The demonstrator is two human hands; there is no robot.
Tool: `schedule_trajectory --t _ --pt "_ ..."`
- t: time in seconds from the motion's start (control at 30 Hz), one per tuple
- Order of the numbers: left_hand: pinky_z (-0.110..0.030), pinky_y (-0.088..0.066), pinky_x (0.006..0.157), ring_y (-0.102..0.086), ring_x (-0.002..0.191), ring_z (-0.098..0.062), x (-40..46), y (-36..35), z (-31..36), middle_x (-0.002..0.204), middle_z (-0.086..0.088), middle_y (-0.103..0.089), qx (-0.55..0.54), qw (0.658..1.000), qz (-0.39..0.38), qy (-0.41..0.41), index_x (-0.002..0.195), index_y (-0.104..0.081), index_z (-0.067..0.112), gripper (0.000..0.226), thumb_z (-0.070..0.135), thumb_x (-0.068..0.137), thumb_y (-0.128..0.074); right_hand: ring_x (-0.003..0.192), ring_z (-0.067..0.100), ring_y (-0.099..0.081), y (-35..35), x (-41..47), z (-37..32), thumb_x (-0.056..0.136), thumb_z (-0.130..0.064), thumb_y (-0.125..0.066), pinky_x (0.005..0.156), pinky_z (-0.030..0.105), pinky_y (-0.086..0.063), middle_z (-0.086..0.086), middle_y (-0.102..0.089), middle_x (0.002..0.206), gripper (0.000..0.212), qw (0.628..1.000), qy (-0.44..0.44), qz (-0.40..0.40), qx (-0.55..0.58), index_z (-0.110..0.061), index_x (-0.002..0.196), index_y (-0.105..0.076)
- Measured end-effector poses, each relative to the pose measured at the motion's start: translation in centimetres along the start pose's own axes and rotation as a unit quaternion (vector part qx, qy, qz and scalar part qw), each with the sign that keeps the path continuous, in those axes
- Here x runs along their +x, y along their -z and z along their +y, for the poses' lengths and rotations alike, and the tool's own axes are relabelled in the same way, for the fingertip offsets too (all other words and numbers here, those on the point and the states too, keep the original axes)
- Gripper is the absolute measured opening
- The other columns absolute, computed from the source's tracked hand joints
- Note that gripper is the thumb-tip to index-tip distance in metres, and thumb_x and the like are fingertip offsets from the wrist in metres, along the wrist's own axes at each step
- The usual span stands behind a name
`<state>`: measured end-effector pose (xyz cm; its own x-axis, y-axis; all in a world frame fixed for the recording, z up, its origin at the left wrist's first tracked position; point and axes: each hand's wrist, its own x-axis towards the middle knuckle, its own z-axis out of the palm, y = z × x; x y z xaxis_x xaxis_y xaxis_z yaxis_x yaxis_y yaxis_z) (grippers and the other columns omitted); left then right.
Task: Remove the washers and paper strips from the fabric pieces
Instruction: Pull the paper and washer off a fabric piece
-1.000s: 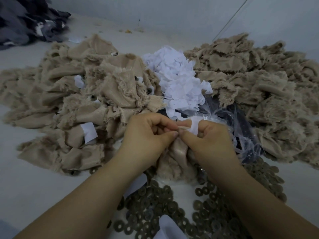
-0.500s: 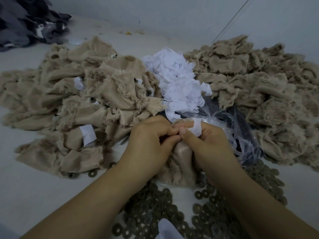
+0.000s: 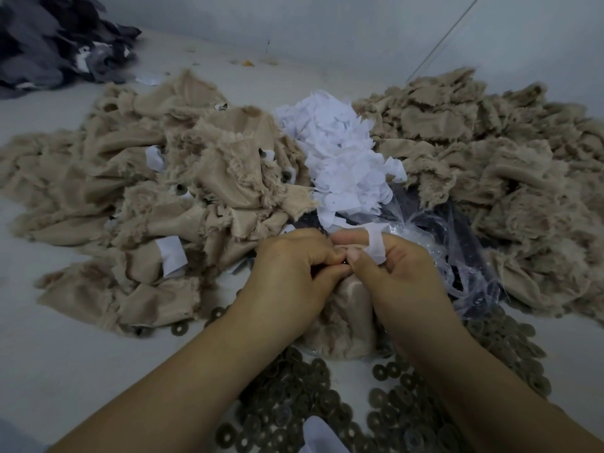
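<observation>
My left hand (image 3: 291,273) and my right hand (image 3: 395,273) meet at the fingertips over one beige fabric piece (image 3: 343,322), both pinching its top. A small dark washer shows between the thumbs. A white paper strip (image 3: 374,243) loops over my right fingers. Loose dark washers (image 3: 294,397) lie spread in front of me. To the left lies a pile of beige fabric pieces (image 3: 147,204) with paper strips and washers still on some.
A heap of white paper strips (image 3: 343,158) sits in the middle behind my hands. A second beige fabric pile (image 3: 490,174) fills the right. A clear plastic bag (image 3: 457,256) lies right of my hands. Dark grey fabric (image 3: 49,44) is at the far left corner.
The paper strip has come further up and now loops over my right fingers. Both hands stay pinched together on the same fabric piece, shifted slightly.
</observation>
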<state>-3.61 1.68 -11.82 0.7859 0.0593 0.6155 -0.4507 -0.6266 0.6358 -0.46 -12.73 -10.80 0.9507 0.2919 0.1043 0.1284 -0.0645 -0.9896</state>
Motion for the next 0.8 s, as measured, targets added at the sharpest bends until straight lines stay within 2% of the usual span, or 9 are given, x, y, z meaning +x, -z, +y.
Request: schedule_trajectory --t 0.13,0.2,0.27,0.33,0.43,0.53,0.63,0.73,0.8 --pt "-0.024 -0.053 0.067 -0.064 0.072 -0.007 0.1 0.5 0.3 0.076 0.0 -0.071 -0.053 0.998 0.003 0.03 0.083 -0.078 0.008 0.011 0.017 0.078 -0.074 0.096 0.02 -0.073 -0.2 0.0 -0.1 0.098 -0.003 -0.056 0.085 0.033 -0.06 0.008 -0.077 0.098 0.02 0.999 -0.013 -0.008 0.032 -0.012 0.098 -0.074" --pt "-0.027 -0.052 0.059 -0.064 0.064 -0.009 0.2 1.2 0.4 0.069 0.004 -0.068 -0.106 0.991 0.031 0.081 0.076 -0.076 0.013 0.01 0.024 0.078 -0.076 0.092 0.023 -0.074 -0.2 0.1 -0.3 0.096 -0.012 -0.061 0.08 0.033 -0.061 0.009 -0.077 0.094 0.014 0.999 -0.001 -0.001 0.036 -0.01 0.096 -0.075" --pt "-0.022 -0.044 0.046 -0.054 0.047 -0.008 0.1 1.7 0.3 0.052 0.003 -0.06 -0.168 0.971 0.085 0.148 0.064 -0.07 0.009 0.026 0.028 0.082 -0.072 0.084 0.018 -0.075 -0.1 0.1 -0.7 0.089 -0.031 -0.062 0.071 0.026 -0.061 0.004 -0.078 0.087 0.026 0.999 0.012 0.006 0.041 -0.009 0.092 -0.076" --pt "-0.022 -0.037 0.04 -0.043 0.04 -0.011 0.2 1.8 0.2 0.046 -0.01 -0.05 -0.18 0.957 0.111 0.2 0.062 -0.061 -0.001 0.036 0.021 0.09 -0.065 0.08 0.009 -0.075 0.0 0.1 -0.9 0.083 -0.041 -0.056 0.067 0.019 -0.058 -0.001 -0.079 0.084 0.041 0.998 0.013 0.004 0.061 -0.006 0.089 -0.077" --pt "-0.029 -0.035 0.038 -0.04 0.039 -0.02 0.5 1.3 -0.1 0.053 -0.027 -0.046 -0.174 0.94 0.084 0.28 0.068 -0.051 -0.011 0.046 0.025 0.095 -0.059 0.082 0.023 -0.076 0.0 0.1 -0.8 0.085 -0.046 -0.05 0.074 0.032 -0.062 0.011 -0.078 0.086 0.052 0.996 0.006 -0.008 0.087 -0.001 0.087 -0.076" --pt "-0.022 -0.033 0.036 -0.036 0.034 -0.022 0.6 1.1 -0.2 0.047 -0.019 -0.04 -0.207 0.918 0.045 0.336 0.059 -0.044 -0.005 0.058 0.039 0.094 -0.059 0.084 0.027 -0.076 0.1 0.1 -0.4 0.089 -0.05 -0.045 0.076 0.038 -0.063 0.011 -0.078 0.087 0.054 0.997 0.006 -0.012 0.073 -0.01 0.077 -0.079" --pt "-0.019 -0.028 0.035 -0.032 0.029 -0.019 0.5 1.1 -0.1 0.04 -0.009 -0.039 -0.26 0.896 0.023 0.358 0.054 -0.052 0.008 0.048 0.038 0.09 -0.065 0.077 0.02 -0.075 0.1 0.1 -0.2 0.092 -0.046 -0.045 0.069 0.028 -0.061 0.005 -0.078 0.079 0.05 0.999 0.022 -0.015 0.036 -0.019 0.068 -0.08" --pt "-0.014 -0.027 0.034 -0.033 0.03 -0.011 0.3 1.1 0.0 0.041 -0.004 -0.046 -0.318 0.88 0.048 0.35 0.072 -0.068 0.006 0.018 0.013 0.089 -0.068 0.072 0.016 -0.074 0.0 0.1 -0.3 0.084 -0.046 -0.054 0.065 0.027 -0.059 0.004 -0.077 0.075 0.041 0.999 0.023 0.009 0.036 -0.016 0.069 -0.078" --pt "-0.017 -0.033 0.035 -0.04 0.034 -0.011 0.4 1.2 0.0 0.048 -0.004 -0.055 -0.33 0.881 0.059 0.335 0.078 -0.068 0.007 0.009 0.005 0.086 -0.07 0.066 0.017 -0.069 -0.1 0.2 -0.5 0.075 -0.049 -0.061 0.059 0.031 -0.057 0.007 -0.073 0.072 0.04 0.999 0.005 0.028 0.039 -0.011 0.076 -0.073"
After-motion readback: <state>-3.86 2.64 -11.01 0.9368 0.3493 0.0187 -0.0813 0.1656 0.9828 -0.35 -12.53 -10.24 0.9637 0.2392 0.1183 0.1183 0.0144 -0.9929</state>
